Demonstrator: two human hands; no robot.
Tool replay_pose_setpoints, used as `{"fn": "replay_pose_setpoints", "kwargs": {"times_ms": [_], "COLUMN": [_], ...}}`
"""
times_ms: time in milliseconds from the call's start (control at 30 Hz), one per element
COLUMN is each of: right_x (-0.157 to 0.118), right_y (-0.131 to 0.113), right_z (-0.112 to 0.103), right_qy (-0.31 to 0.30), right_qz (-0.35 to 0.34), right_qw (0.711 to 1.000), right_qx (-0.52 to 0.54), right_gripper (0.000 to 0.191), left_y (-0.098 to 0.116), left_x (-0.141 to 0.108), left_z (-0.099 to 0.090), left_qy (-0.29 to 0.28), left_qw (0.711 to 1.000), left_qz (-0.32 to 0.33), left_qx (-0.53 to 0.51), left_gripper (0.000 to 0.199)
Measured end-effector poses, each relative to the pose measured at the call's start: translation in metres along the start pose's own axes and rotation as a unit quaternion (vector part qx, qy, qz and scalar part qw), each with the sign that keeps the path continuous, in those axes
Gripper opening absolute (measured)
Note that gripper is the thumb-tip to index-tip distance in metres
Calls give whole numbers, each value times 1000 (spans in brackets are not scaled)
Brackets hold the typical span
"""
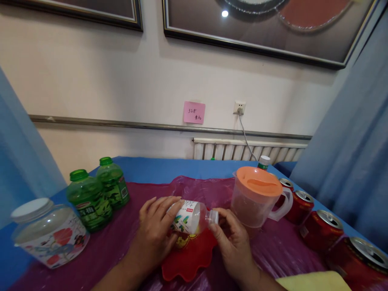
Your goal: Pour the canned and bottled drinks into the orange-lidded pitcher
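Note:
A clear plastic bottle point(198, 218) with a white printed label lies sideways in the air between my hands. My left hand point(156, 226) is wrapped round its labelled body. The fingers of my right hand point(235, 242) pinch the whitish cap point(214, 217) at its neck. Below the bottle sits a red dish point(188, 260) with a scalloped rim and a gold pattern, partly hidden by my left hand and the bottle. Just beyond my right hand stands a clear pitcher point(247, 206) with an orange lid point(259, 180).
Two green bottles point(91, 202) and a white-capped jar point(54, 236) stand at the left. Several red cans point(321, 230) line the right side, near a yellow cloth point(313, 281). A white-capped bottle point(264, 161) stands behind the pitcher. Purple plastic sheeting point(142, 194) covers the blue table point(151, 167).

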State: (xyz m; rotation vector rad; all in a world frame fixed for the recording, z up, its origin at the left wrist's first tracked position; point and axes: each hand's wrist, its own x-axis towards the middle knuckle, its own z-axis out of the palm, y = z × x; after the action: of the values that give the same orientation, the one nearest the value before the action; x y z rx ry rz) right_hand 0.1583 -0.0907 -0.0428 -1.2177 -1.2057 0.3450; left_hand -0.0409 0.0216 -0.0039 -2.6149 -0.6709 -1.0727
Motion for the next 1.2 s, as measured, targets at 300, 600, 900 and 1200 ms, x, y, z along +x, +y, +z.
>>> {"fn": "replay_pose_setpoints", "kwargs": {"times_ms": [300,600,900,1200], "right_x": [-2,-1,-6,-3], "right_y": [-6,-11,-9,-14], "right_z": [0,-2,-5,-6], "right_qy": [7,2,-7,1], "right_qz": [-43,-95,-158,-100], "right_qw": [999,994,978,990], "right_qx": [-28,-58,-135,-103], "right_gripper": [21,24,46,40], "left_y": [-3,-4,-8,-7], "left_x": [-2,-2,-1,-4], "left_z": [-1,-1,-2,1], "left_qy": [-1,22,-5,2], "left_qw": [1000,999,999,999], "left_qz": [12,19,17,36], "left_qx": [3,-17,-36,-8], "left_gripper": [56,54,65,63]}}
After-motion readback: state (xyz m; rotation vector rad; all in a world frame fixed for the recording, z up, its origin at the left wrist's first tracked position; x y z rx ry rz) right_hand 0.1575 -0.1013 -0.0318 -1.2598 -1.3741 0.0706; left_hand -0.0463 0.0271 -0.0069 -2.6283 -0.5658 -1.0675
